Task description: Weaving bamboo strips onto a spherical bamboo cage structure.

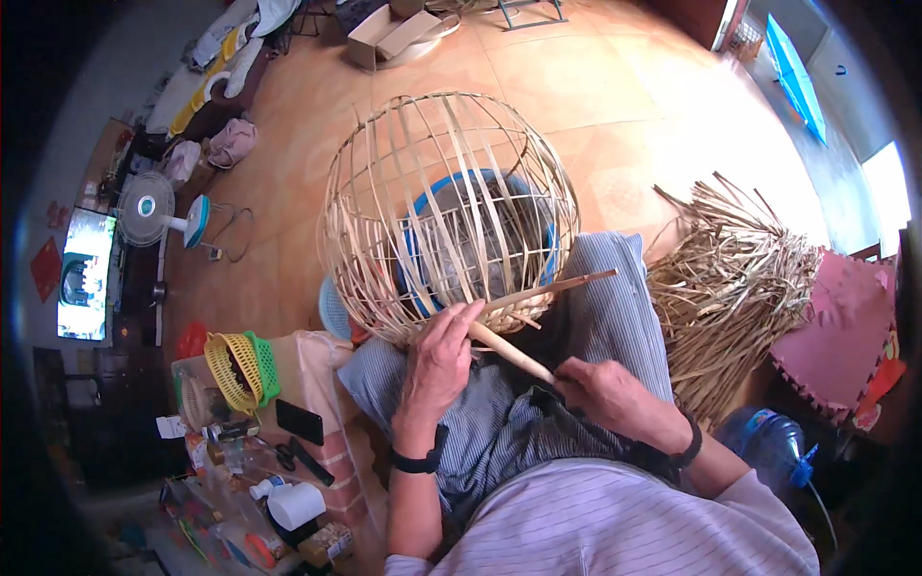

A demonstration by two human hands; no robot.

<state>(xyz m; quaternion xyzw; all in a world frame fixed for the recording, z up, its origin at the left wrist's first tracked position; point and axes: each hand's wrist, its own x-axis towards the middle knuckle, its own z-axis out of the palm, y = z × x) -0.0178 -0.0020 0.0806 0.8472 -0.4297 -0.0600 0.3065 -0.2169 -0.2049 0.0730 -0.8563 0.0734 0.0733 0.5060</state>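
Observation:
An open-work basket frame (pixel 461 221) of thin pale strips leans over my lap, with a braided band along its near edge. My left hand (pixel 445 348) is closed at that near edge, its fingers pressed on a brown dried strip (pixel 552 288) whose loose end points right. A smooth, pale wooden stick (pixel 511 352) slants from beside my left fingers down to my right hand (pixel 605 392), which is wrapped round its lower end. Where the stick's upper tip ends among the weave is hidden.
A blue-rimmed basin (pixel 411 259) shows through the frame. Bundled dried strips (pixel 735 288) lie at the right, near a pink mat (pixel 836 336) and a water bottle (pixel 768 442). At the left, a cluttered table holds a phone (pixel 300 422), scissors (pixel 285 456) and yellow basket (pixel 230 370).

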